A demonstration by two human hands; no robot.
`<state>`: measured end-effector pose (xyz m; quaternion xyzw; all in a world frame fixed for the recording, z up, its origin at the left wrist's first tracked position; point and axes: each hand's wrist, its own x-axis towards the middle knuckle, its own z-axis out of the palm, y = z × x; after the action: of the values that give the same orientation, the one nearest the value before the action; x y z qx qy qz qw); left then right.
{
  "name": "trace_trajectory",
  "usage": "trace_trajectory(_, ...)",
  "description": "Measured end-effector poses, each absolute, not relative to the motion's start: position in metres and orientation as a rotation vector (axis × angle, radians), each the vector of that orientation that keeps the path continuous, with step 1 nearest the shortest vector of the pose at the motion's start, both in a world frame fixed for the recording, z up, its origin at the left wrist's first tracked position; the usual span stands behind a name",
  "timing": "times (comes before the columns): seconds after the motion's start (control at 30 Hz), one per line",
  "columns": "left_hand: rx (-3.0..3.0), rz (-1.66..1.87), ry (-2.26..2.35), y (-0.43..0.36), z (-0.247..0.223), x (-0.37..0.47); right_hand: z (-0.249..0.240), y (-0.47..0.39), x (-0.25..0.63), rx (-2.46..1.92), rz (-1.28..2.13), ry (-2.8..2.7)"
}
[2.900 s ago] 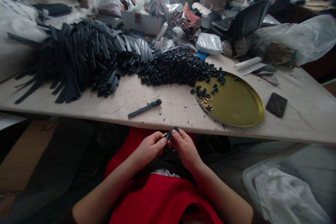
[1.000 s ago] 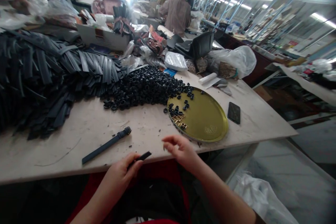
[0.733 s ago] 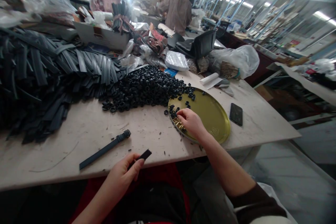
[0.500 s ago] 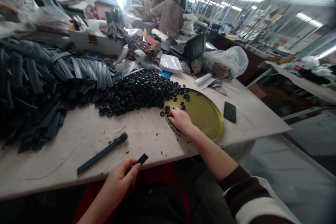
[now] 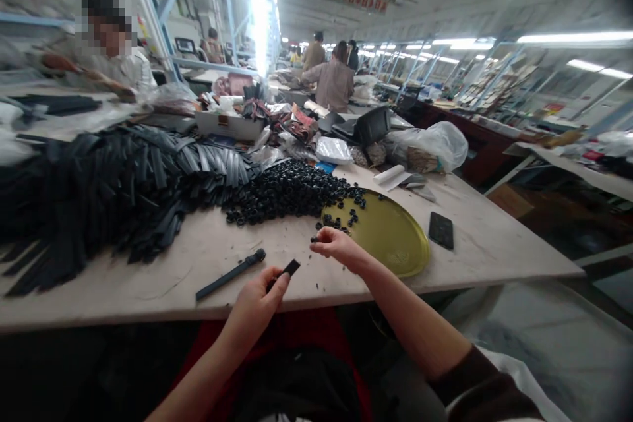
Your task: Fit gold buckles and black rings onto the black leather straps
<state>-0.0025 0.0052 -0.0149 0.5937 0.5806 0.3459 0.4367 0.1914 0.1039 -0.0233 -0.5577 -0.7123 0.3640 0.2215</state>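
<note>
Near the table's front edge, my left hand (image 5: 266, 293) is closed around a black strap (image 5: 292, 268), whose end sticks out past the thumb. My right hand (image 5: 337, 245) pinches a small black loop (image 5: 314, 239) between thumb and fingertips, just left of the round gold tray (image 5: 413, 231). Several loose black loops lie on the tray's left side, next to a big heap of the same loops (image 5: 287, 190). A black strap with a loop at its end (image 5: 230, 275) rests on the table, left of my left hand.
A large pile of black straps (image 5: 123, 178) covers the table's left side. To the right of the tray lies a black phone (image 5: 441, 230). Plastic bags (image 5: 435, 145), a white box (image 5: 227, 125) and scraps stand behind. Another person (image 5: 113, 46) sits across at the far left.
My right hand has lifted off the tray with a small black loop and come left toward my left hand. My left hand still holds the strap. The camera view has tilted upward.
</note>
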Motion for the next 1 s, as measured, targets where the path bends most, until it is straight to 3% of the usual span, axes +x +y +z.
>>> trace_trajectory(0.1, 1.531, 0.975, 1.490, 0.002, -0.009, 0.001, -0.018, 0.064, 0.168, -1.136, 1.555, -1.580)
trace_trajectory(0.17, 1.549, 1.016, 1.521, -0.002, -0.010, 0.000, -0.015, 0.046, 0.157, -1.011, 1.710, -1.350)
trace_trajectory(0.33, 1.572, 1.021, 1.572, -0.016, -0.011, -0.007, -0.016, 0.025, 0.149, -1.014, 1.757, -1.223)
trace_trajectory(0.6, 1.656, 0.709, 1.462, -0.017, -0.020, -0.021, -0.025, 0.022, 0.150, -1.057, 1.537, -1.477)
trace_trajectory(0.77, 1.618, 0.677, 1.452, -0.012, -0.026, -0.022, -0.031, 0.030, 0.149, -1.087, 1.752, -1.449)
trace_trajectory(1.0, 1.473, 0.784, 1.455, -0.010, -0.037, -0.017, -0.053, 0.029, 0.136, -1.060, 2.076, -0.956)
